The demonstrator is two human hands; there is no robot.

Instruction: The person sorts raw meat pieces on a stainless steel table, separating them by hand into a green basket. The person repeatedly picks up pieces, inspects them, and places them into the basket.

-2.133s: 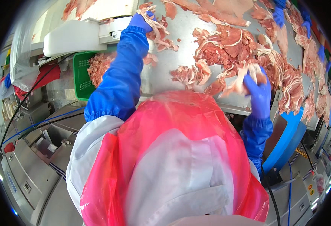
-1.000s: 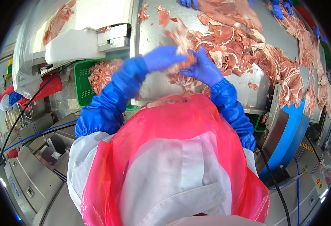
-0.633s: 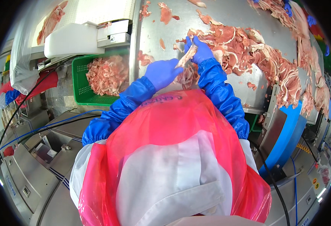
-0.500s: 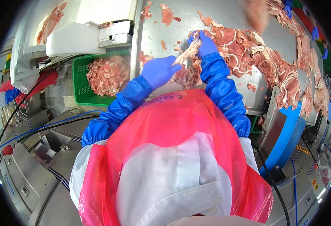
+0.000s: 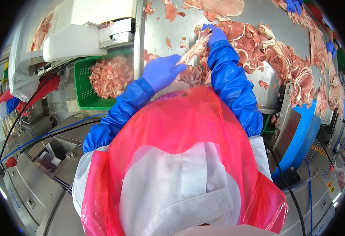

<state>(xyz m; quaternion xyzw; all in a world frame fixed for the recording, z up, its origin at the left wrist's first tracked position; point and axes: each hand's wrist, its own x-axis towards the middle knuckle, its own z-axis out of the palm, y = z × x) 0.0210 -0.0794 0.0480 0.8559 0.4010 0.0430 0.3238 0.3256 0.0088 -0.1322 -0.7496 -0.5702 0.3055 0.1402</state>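
Both my hands wear blue gloves and blue sleeves. A long pale strip of raw meat [image 5: 196, 49] is stretched between them, slanting above the steel table [image 5: 159, 35]. At its lower left end my left hand [image 5: 161, 72] pinches it between thumb and fingers. My right hand [image 5: 217, 35] grips the upper end, its fingers partly hidden behind the meat. Directly right of that hand lies a heap of pink meat slices [image 5: 243, 43]. More trimmings [image 5: 192, 75] rest on the table under the strip.
A green perforated crate [image 5: 78, 84] with meat scraps stands left of the table. Behind it is a machine with a white guard [image 5: 74, 43]. A large meat slab [image 5: 223, 5] lies at the far edge. Other people's blue-gloved hands [image 5: 294, 5] work at the far right.
A blurred piece of meat at the far side is gone from there, and a large slab now lies farther left. My right hand has shifted slightly up with the strip; both hands still hold it.
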